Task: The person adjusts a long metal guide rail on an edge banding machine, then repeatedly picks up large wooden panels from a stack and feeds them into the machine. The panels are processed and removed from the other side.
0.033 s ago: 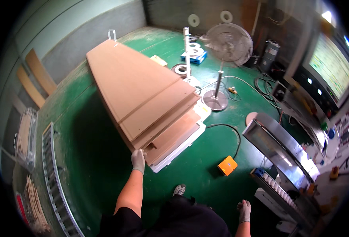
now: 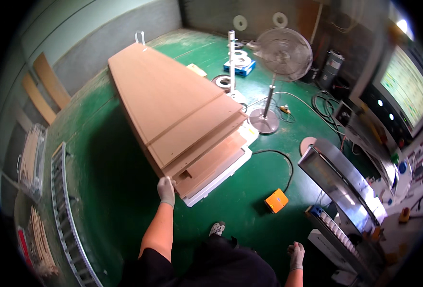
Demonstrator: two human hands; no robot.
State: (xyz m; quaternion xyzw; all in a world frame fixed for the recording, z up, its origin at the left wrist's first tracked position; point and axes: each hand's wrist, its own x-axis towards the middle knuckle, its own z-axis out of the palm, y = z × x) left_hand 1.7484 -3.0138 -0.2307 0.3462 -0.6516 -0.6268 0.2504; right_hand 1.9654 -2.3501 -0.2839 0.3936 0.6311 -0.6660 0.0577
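"Start from the left. What's there?"

"A metal ladder (image 2: 69, 215) lies on the green floor, well apart from the person. Next comes the left hand (image 2: 166, 190), gloved, at the near-left corner of the stack of brown boards (image 2: 173, 100)."

"How far along does it look?"

"The boards are already piled up, the stack running away from the person toward the far wall, with a white base (image 2: 223, 178) showing under the near end. Only one hand is on it. What's left to do, I can't judge from here."

"And those left fingers?"

"Bent in around the corner, grasping the boards' edge by the look of it. How hard they grip, I can't tell."

"Further right?"

"The standing fan (image 2: 283, 55) beyond the stack, then the orange box (image 2: 276, 201) on the floor, at the end of a dark cable."

"The right hand (image 2: 296, 256)?"

"Low down, well apart from the boards, near the metal machine (image 2: 335, 177). Its fingers are loosely bent, not clenched, and I see nothing in them."
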